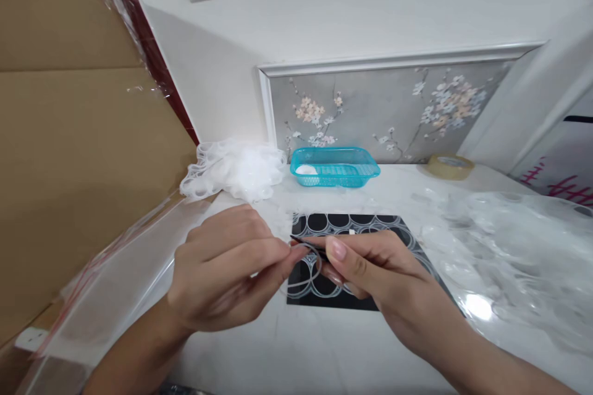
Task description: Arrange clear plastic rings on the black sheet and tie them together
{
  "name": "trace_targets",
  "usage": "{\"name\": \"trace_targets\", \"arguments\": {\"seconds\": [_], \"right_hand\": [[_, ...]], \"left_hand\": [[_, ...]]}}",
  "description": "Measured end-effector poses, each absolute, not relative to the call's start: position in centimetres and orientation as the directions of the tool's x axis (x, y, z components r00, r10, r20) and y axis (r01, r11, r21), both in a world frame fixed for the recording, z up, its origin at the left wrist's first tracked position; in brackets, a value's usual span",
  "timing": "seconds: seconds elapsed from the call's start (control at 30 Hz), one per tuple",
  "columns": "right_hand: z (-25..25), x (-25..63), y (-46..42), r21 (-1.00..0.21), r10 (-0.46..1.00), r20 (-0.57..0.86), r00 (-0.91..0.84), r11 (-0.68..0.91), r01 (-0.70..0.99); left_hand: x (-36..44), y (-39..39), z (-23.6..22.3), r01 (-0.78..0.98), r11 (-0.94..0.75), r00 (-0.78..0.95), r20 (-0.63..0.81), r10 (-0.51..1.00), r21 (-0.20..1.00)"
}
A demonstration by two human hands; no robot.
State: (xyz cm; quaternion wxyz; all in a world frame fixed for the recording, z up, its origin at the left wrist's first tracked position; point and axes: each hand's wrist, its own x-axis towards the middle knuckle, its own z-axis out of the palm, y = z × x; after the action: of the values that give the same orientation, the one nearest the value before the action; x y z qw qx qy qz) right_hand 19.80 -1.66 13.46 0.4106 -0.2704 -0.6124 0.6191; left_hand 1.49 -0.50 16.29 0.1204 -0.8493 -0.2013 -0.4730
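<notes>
My left hand (227, 268) is closed in a pinch at the edge of a thin clear ring (319, 268). My right hand (393, 274) grips a slim black pointed tool (301, 241) between thumb and fingers, and its tip meets the ring close to my left fingertips. The tool's exact kind is partly hidden by my fingers. Below both hands lies a black sheet (352, 302) covered with rows of pale circular outlines. Whether those circles are loose rings or printed marks I cannot tell.
Behind the sheet stands a turquoise plastic basket (336, 180) with a white round item inside. A heap of white rings (241, 170) lies left of it, a tape roll (449, 166) right. Clear plastic (500, 247) covers the table's right side; cardboard (88, 154) rises at left.
</notes>
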Motion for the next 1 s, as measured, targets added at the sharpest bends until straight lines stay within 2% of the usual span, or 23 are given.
{"name": "trace_targets", "arguments": {"seconds": [0.33, 0.63, 1.0], "right_hand": [[13.6, 19.8, -1.7, -0.984, 0.854, 0.162, -0.495, 0.099, -0.152], [13.5, 19.5, -1.6, -0.973, 0.851, 0.191, -0.489, 0.098, -0.21], [13.5, 19.3, -1.5, -0.975, 0.848, 0.18, -0.498, 0.086, -0.206]], "left_hand": [[1.4, -0.6, 16.4, 0.456, -0.89, 0.483, 0.844, 0.235, -0.013], [1.1, -0.5, 16.5, 0.461, -0.886, 0.534, 0.812, 0.234, -0.047], [0.4, -0.5, 17.4, 0.43, -0.897, 0.653, 0.72, 0.233, -0.1]]}}
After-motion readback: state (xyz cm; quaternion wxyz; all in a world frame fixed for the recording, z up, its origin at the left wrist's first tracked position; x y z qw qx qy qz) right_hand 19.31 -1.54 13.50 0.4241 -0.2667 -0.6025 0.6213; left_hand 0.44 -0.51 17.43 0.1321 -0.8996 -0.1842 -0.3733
